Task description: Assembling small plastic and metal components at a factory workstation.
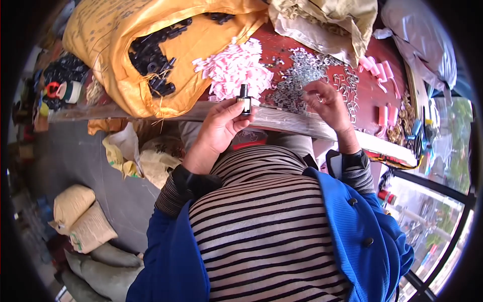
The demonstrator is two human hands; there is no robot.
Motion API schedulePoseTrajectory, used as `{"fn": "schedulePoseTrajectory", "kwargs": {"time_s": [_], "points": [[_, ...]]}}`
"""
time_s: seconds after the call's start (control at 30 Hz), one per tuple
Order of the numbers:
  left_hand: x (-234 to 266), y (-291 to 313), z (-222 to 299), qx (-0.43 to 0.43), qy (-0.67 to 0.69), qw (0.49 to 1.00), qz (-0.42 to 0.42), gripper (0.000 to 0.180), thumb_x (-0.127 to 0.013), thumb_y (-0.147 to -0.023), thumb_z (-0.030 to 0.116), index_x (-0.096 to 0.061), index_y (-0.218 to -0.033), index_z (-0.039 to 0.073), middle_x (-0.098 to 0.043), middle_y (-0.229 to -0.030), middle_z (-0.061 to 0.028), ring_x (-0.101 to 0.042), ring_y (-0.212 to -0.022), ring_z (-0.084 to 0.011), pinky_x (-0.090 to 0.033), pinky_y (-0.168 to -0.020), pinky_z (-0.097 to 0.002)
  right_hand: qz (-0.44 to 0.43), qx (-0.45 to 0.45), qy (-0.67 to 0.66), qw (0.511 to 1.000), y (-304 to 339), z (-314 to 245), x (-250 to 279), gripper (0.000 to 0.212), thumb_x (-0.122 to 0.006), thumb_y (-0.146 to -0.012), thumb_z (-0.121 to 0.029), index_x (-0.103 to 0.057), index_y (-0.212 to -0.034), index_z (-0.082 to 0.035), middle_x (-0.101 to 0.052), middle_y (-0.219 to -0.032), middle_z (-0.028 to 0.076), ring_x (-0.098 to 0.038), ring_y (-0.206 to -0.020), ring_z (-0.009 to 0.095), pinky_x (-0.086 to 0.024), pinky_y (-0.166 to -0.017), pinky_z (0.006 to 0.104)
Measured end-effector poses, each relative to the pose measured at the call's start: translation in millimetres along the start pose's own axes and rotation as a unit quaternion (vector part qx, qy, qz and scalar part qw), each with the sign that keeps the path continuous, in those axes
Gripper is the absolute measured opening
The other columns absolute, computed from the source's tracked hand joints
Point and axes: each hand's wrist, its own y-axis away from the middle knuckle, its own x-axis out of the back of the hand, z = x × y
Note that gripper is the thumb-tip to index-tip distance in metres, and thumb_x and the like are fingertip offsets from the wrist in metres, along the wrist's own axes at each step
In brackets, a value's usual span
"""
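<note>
My left hand [224, 123] is closed around a small black plastic fitting [245, 103]. The fitting stands upright between thumb and fingers, with a narrow cylinder on top of a boxy body and a pale spot at the thumb side. My right hand [326, 104] hovers at the edge of a heap of small silvery metal clips [297, 75]. Its fingers are curled in toward the thumb, and whatever they may pinch is too small to make out. Just beyond my left hand lies a pile of pink plastic pieces [236, 68].
A yellow woven sack [108, 45] holding more black fittings [151, 58] lies open at the left. Behind the clips sits a cream sack [327, 22]. Pink strips [380, 73] and loose wire clips [347, 93] lie right on the red table [282, 32], edged by a wooden rail [282, 121].
</note>
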Motion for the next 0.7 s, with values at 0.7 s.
{"fn": "schedulePoseTrajectory", "kwargs": {"time_s": [0.7], "points": [[7.3,10.2,3.1,-0.097,0.02,0.994,0.039,0.019,-0.055,-0.078,0.017,-0.055,-0.092,0.004,-0.057,-0.08,-0.0026,-0.056,-0.07,-0.0126,-0.047,-0.062,-0.0226,0.004,0.28,0.282,0.918,-73.0,-48.3,-77.9,0.024,-0.058,-0.065,-0.011,-0.054,-0.088,-0.008,-0.054,-0.079,0.013,-0.055,-0.061,0.03,-0.045,-0.052,0.0367]]}}
